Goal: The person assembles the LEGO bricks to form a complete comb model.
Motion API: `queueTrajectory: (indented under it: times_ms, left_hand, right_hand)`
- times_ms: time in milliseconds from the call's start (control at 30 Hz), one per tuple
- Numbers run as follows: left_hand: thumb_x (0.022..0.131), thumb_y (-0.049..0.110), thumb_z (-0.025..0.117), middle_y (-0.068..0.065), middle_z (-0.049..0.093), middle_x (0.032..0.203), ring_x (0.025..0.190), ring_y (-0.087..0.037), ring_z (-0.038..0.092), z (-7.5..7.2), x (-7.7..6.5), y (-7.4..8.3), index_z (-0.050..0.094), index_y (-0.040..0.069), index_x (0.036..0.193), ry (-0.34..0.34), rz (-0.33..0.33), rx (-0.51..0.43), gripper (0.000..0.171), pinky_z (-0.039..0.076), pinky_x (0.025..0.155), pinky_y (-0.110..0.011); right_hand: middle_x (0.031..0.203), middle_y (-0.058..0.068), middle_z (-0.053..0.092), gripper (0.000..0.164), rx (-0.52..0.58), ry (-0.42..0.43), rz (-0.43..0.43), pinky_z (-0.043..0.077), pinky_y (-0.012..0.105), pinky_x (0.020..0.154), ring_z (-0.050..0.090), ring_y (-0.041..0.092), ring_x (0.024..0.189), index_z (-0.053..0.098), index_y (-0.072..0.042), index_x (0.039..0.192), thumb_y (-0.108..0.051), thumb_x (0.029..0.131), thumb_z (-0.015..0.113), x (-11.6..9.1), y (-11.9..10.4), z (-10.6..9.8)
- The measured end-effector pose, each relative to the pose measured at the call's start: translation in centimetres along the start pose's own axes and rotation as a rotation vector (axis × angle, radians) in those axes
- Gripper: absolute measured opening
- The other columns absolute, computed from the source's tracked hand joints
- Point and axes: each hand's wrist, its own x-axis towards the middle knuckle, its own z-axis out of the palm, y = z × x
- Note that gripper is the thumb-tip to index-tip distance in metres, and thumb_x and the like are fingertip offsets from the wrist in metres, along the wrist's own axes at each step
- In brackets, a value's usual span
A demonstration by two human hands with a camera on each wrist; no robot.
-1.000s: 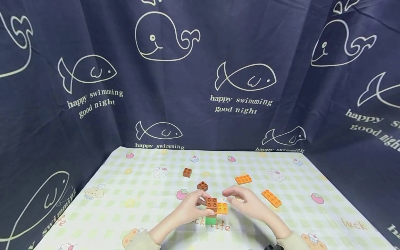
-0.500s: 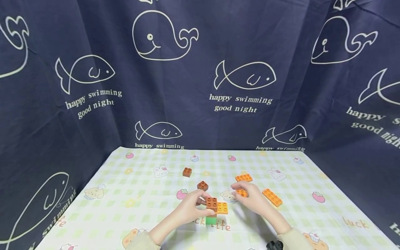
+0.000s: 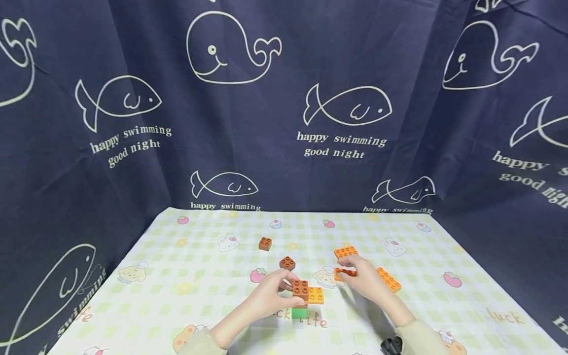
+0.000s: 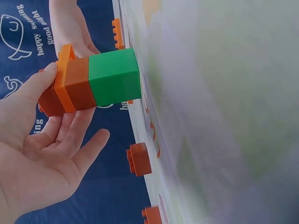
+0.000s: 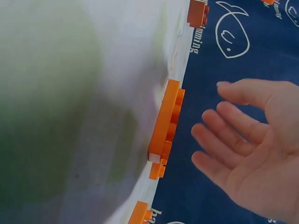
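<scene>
My left hand [image 3: 270,296] grips a small upright stack of toy building bricks. From the top it has a brown brick [image 3: 301,290], an orange plate [image 3: 316,295] jutting out to the right, another brown brick [image 4: 80,84] and a green brick [image 4: 114,77] at the bottom. The left thumb lies along the orange plate and upper brown brick in the left wrist view. My right hand [image 3: 361,278] hovers over an orange eight-stud brick [image 5: 163,121] lying on the table. Its fingers are spread loosely and apart from that brick in the right wrist view.
Two more orange bricks lie close by, one behind the right hand [image 3: 345,252] and one to its right [image 3: 389,279]. Two brown bricks, a nearer one [image 3: 287,263] and a farther one [image 3: 265,243], lie beyond the left hand. A checked cloth [image 3: 186,266] covers the table; a dark curtain hangs behind.
My right hand has moved right, away from the stack, to above an orange brick that it had covered in the head view. The left hand keeps the stack in place.
</scene>
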Motion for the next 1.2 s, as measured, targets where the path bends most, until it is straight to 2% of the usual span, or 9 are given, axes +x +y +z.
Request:
queueTrajectory:
  times_ms: [233,433,700,1000,1200]
  left_hand:
    - [0.076,0.037,0.076,0.002,0.062,0.106,0.089,-0.011,0.062,0.07,0.10,-0.36,0.060,0.016,0.107,0.002,-0.008,0.013,0.040,0.054,0.082,-0.032]
    - [0.076,0.036,0.077,0.002,0.062,0.106,0.089,-0.010,0.061,0.06,0.08,-0.44,0.060,0.016,0.107,0.007,0.000,0.016,0.041,0.054,0.081,-0.032]
    - [0.076,0.036,0.077,0.002,0.062,0.107,0.090,-0.012,0.062,0.09,0.06,-0.44,0.060,0.015,0.107,0.005,0.006,0.019,0.041,0.054,0.081,-0.030]
    - [0.075,0.036,0.077,0.002,0.062,0.106,0.089,-0.009,0.062,0.13,0.07,-0.40,0.060,0.016,0.106,0.009,0.012,0.025,0.040,0.054,0.081,-0.031]
    - [0.075,0.037,0.077,0.002,0.062,0.108,0.089,-0.009,0.062,0.15,0.06,-0.50,0.060,0.016,0.106,0.009,0.013,0.028,0.040,0.054,0.081,-0.031]
  right_hand:
    - [0.115,0.019,0.061,0.037,-0.077,-0.019,0.064,0.046,0.051,0.096,0.056,0.037,0.111,0.061,0.003,0.116,-0.005,0.080,0.069,-0.10,0.11,-0.01]
    - [0.115,0.024,0.060,0.042,-0.147,-0.057,0.102,0.047,0.052,0.093,0.056,0.040,0.108,0.059,0.007,0.117,-0.005,0.078,0.070,-0.25,0.20,0.05]
    - [0.113,0.023,0.060,0.041,-0.189,-0.082,0.137,0.048,0.051,0.092,0.057,0.039,0.107,0.060,0.008,0.115,-0.005,0.078,0.071,-0.31,0.17,0.21]
    - [0.111,0.022,0.062,0.039,-0.193,-0.095,0.151,0.047,0.052,0.092,0.057,0.040,0.106,0.062,0.007,0.111,-0.003,0.076,0.072,-0.26,0.39,0.30]
    - [0.103,0.017,0.063,0.036,-0.176,-0.097,0.148,0.048,0.050,0.089,0.059,0.035,0.100,0.064,0.006,0.107,0.002,0.072,0.072,-0.16,0.67,0.28]
